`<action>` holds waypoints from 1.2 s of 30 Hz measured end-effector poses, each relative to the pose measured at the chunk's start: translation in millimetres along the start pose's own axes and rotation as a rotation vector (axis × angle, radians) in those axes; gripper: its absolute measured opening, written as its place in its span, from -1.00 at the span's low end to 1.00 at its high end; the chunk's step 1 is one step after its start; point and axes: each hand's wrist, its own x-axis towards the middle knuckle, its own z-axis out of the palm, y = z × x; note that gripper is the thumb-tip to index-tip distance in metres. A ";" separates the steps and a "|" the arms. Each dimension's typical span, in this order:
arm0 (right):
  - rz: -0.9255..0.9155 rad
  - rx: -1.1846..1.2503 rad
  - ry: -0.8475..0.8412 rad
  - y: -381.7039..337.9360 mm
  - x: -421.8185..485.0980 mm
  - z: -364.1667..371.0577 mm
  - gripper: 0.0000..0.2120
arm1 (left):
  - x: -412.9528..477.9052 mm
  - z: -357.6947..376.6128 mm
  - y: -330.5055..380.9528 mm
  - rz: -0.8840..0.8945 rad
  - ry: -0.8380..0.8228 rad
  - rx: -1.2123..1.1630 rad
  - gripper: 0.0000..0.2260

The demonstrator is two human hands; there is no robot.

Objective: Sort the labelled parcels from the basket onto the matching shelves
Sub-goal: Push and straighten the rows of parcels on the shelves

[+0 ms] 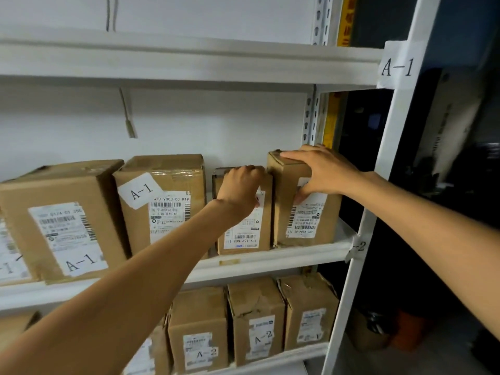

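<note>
A-1 shelf [270, 259], right end | right hand [322, 171] grips the end carton [305, 212] over its top, seating it by the upright | left hand [240, 188] curled on the top edge of the neighbouring carton [244, 228], bracing it so the row stays tight | basket out of view

You face a white metal rack [389, 163] tagged A-1 [397, 66] on its post. Its middle shelf [270, 259] carries four brown cartons side by side: two large ones labelled A-1 [62, 220] [165, 196] and two narrower ones [244, 226] [305, 207] touching each other. The lower shelf [270, 359] holds three cartons, two marked A-2 [198, 328] [257, 320].
</note>
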 end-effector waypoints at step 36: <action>-0.295 0.265 -0.014 -225.8 48.4 19.0 -0.09 | -117.1 -109.3 -193.1 -0.298 -0.026 0.140 -0.33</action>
